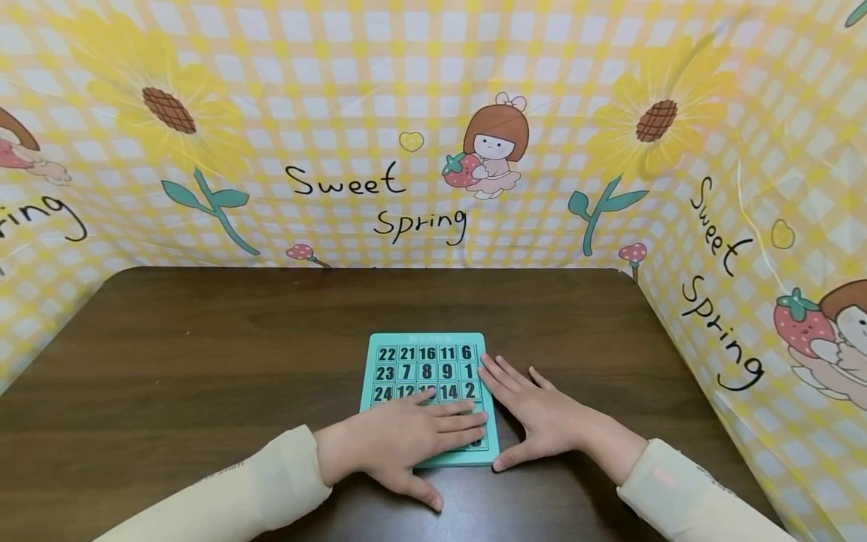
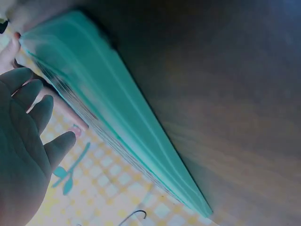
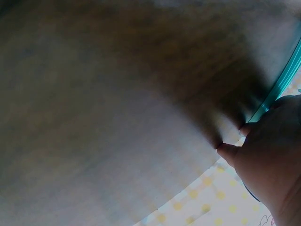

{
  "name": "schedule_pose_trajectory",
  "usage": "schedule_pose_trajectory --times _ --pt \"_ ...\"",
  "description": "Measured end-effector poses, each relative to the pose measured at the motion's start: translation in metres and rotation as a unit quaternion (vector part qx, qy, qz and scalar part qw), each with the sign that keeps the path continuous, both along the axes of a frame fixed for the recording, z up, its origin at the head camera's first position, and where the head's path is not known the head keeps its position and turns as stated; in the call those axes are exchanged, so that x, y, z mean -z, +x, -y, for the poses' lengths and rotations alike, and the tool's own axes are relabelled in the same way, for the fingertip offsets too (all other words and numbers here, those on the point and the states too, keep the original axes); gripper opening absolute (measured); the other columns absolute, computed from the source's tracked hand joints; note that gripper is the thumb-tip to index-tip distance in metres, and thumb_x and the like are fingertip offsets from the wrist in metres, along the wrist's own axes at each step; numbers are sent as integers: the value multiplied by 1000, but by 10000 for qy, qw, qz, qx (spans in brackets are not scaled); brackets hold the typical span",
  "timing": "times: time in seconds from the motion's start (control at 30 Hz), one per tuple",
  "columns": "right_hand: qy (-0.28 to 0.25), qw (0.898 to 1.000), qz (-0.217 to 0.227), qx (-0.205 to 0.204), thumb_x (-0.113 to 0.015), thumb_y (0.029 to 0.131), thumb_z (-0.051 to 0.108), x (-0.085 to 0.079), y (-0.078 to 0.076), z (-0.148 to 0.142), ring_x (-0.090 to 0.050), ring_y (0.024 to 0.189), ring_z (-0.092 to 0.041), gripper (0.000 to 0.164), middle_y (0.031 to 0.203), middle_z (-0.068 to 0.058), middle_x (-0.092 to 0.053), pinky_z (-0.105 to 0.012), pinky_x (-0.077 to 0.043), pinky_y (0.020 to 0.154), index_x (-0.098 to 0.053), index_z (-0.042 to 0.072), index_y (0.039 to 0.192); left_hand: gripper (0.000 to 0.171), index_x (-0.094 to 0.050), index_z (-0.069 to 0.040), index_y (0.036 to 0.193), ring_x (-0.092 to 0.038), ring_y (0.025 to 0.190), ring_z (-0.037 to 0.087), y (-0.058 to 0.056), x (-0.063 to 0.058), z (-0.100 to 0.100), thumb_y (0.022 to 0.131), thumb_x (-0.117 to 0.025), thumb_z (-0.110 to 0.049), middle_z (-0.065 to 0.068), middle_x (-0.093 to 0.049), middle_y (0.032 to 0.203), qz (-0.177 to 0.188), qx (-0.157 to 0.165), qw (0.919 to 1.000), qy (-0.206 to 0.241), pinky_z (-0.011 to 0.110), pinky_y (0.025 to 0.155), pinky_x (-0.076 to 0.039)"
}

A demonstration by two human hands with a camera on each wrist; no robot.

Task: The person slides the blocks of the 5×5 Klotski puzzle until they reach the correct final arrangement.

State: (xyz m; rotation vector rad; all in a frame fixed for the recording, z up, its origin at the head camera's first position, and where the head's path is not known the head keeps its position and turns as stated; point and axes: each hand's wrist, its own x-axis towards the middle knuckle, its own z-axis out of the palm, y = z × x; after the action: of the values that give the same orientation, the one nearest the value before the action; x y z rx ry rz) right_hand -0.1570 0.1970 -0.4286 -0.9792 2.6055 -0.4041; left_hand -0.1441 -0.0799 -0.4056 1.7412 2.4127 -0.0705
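A teal number slide puzzle (image 1: 427, 363) lies on the brown table, its black-numbered tiles set in rows. The top row reads 22, 21, 16, 11, 6. Across its lower rows stretches my left hand (image 1: 416, 436), fingers straight and thumb spread past the near edge; the tiles beneath are partly hidden. Beside the right edge is my right hand (image 1: 545, 414), its fingertips at the frame and its thumb at the near right corner. The left wrist view shows the puzzle's teal side (image 2: 120, 96) close up, with the left hand's fingers (image 2: 41, 113) extended over the tiles.
The dark wood table (image 1: 223, 361) extends around the puzzle on all sides. A yellow checked cloth (image 1: 325, 90) with sunflowers and "Sweet Spring" lettering hangs behind the table and along both sides. Cream sleeves (image 1: 271, 482) cover both forearms.
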Motion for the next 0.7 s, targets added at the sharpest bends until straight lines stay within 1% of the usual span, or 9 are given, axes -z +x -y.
schedule_pose_trajectory --times 0.17,0.3,0.5,0.7 --pt "3 10000 21 8 -63 74 80 -3 1 1 3 157 -27 124 169 -1 8 -71 -11 117 -3 15 161 91 -21 -22 160 -18 154 13 4 1 -2 90 -39 -77 -10 -20 166 -297 110 9995 -98 55 117 -32" --pt "9 10000 22 18 -63 75 80 -3 1 0 3 157 -27 124 169 -1 7 -71 -12 117 -3 15 161 89 -23 -21 160 -19 154 15 3 1 -1 91 -40 -76 -9 -25 165 -354 132 9992 -104 56 117 -32" --pt "51 10000 -5 25 -62 74 81 -2 0 0 3 157 -27 124 169 0 7 -71 -12 117 -3 16 162 89 -22 -22 160 -17 155 17 -5 1 0 91 -40 -76 -9 -20 166 -239 32 9997 -90 57 118 -30" --pt "38 10000 50 12 -63 75 80 -2 0 0 4 157 -27 123 169 0 8 -71 -12 117 -3 16 161 90 -19 -24 160 -12 156 15 -15 1 -1 91 -41 -76 -11 -17 166 -105 -265 9993 -230 58 120 -26"
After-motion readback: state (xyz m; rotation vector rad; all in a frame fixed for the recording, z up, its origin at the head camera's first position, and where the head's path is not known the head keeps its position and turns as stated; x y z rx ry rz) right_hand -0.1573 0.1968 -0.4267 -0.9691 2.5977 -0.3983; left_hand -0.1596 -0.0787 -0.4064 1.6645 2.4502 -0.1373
